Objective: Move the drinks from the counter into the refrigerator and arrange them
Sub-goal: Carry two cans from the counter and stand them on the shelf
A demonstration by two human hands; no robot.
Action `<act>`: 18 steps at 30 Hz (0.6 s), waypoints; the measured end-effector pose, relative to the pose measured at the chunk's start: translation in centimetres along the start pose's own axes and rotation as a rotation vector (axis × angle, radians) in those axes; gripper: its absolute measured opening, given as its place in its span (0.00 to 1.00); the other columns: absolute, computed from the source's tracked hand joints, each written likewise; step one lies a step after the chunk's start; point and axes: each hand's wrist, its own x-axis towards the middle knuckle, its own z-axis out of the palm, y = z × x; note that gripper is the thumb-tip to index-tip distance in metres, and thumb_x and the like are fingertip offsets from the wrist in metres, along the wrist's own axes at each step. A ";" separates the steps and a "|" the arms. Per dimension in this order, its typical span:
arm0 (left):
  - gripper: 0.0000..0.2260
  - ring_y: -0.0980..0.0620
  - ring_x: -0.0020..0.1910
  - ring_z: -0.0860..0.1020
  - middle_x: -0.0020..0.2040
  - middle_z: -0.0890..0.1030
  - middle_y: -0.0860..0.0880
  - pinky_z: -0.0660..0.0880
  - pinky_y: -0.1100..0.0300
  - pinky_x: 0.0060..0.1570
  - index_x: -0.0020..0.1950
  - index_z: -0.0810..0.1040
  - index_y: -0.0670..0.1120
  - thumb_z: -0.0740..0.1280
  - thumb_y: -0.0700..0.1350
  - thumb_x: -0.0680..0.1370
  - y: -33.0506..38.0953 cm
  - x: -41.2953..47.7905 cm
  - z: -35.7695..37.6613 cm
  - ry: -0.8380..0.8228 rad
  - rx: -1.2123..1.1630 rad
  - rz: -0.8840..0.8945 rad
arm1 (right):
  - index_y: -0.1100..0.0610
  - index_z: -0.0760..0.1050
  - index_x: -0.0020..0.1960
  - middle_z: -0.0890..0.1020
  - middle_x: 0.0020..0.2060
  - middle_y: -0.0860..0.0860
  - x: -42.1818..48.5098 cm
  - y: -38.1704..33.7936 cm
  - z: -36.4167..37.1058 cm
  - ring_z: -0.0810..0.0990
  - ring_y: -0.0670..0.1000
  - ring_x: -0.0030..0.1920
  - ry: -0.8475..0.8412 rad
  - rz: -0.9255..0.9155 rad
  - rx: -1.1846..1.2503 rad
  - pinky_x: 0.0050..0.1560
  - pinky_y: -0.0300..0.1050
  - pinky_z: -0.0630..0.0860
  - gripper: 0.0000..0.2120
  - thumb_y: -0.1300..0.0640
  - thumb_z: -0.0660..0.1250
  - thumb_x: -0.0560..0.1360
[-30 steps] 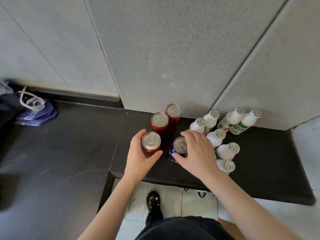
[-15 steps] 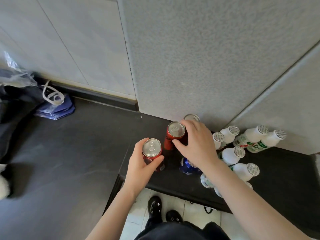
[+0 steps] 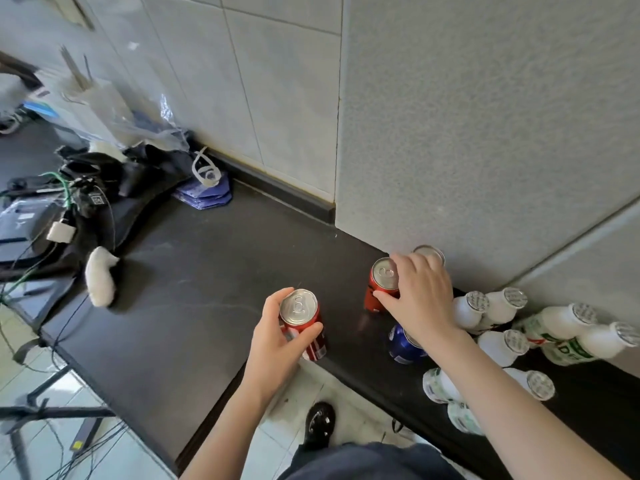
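**Reference object:** blue can [image 3: 401, 346], standing on the dark counter [image 3: 194, 271] near its front edge.

**Left hand** [image 3: 277, 344]: fingers and thumb are wrapped round the first red can [image 3: 300, 318], well left of the blue can and at the counter's front edge. A second ago this can stood in the cluster just beside the blue can. It has been drawn out leftward and appears lifted, though contact with the surface cannot be ruled out.

**Right hand** [image 3: 422, 299]: a second ago it rested on the blue can. It has let that go and now curls round the second red can [image 3: 381, 285], just behind the blue can. That can looks upright and seated on the counter.

**Third can** [image 3: 431, 251]: only its silver top shows, farther behind the blue can against the wall panel.

**White bottles** [image 3: 502, 344]: clustered right of the blue can, untouched.

**Assessment:** pickup is in progress with one can per hand, so the first trip will likely carry two red cans. The blue can, the third can and all the bottles remain to be moved. The refrigerator is not in view.
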 end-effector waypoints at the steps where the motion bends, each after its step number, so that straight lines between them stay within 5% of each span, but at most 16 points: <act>1: 0.25 0.67 0.56 0.74 0.54 0.76 0.68 0.72 0.74 0.50 0.59 0.68 0.60 0.74 0.41 0.71 0.1 -0.6 -0.2 0.025 -0.008 -0.004 | 0.55 0.72 0.65 0.78 0.56 0.53 -0.3 -0.2 -0.4 0.73 0.55 0.58 0.022 -0.008 0.053 0.56 0.48 0.70 0.31 0.42 0.74 0.67; 10: 0.22 0.67 0.53 0.75 0.52 0.75 0.69 0.72 0.75 0.46 0.60 0.68 0.60 0.72 0.42 0.74 -1.7 -10.4 -2.5 0.357 -0.041 -0.119 | 0.56 0.74 0.61 0.74 0.50 0.48 -4.9 -5.4 -1.5 0.72 0.49 0.52 0.138 -0.213 0.682 0.54 0.33 0.63 0.30 0.47 0.76 0.63; 15: 0.20 0.66 0.49 0.76 0.49 0.77 0.66 0.73 0.72 0.43 0.55 0.71 0.61 0.74 0.46 0.70 -4.1 -18.9 -4.5 0.614 -0.091 -0.281 | 0.57 0.75 0.61 0.70 0.50 0.46 -9.3 -10.5 0.1 0.73 0.50 0.52 -0.091 -0.407 0.876 0.54 0.27 0.64 0.30 0.54 0.80 0.61; 18: 0.21 0.63 0.49 0.77 0.49 0.78 0.65 0.75 0.66 0.45 0.55 0.72 0.58 0.73 0.47 0.66 -5.4 -23.9 -5.8 0.756 -0.114 -0.359 | 0.54 0.74 0.61 0.70 0.50 0.44 -12.4 -13.7 0.7 0.73 0.50 0.54 -0.308 -0.530 0.903 0.55 0.33 0.66 0.29 0.54 0.79 0.62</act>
